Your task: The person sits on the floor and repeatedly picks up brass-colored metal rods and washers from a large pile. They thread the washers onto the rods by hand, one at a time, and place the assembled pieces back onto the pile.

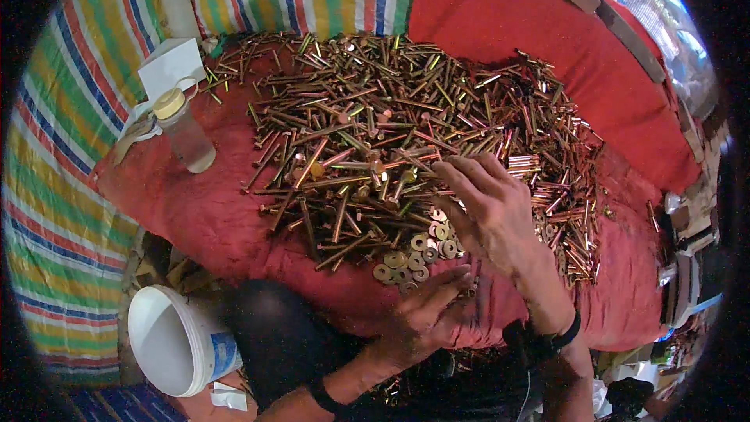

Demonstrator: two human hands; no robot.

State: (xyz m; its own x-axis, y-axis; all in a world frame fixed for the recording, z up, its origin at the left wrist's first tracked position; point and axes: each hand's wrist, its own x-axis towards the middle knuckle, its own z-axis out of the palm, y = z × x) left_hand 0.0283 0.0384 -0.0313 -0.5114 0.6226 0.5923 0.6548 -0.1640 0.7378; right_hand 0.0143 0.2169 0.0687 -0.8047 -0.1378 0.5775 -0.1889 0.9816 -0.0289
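Observation:
A large heap of brassy, yellowish hex bolts (367, 121) lies over a red cloth (234, 238). At its near edge sits a small pile of flat round washers (406, 266). My right hand (492, 207) is over the near middle of the heap, fingers bent and thumb apart from them. Its fingertips are close to some bolts, and nothing shows in its grasp. My left hand (426, 309) is just nearer than the washers, its fingers drawn together. Something small and dark shows by its fingertips, too unclear to name.
A clear bottle with a cream lid (187, 133) and a white box (172, 66) stand left of the heap. At the lower left is a white bucket (164, 340). Striped sheeting (70, 164) rises on the left and back; red cloth covers the right-hand side.

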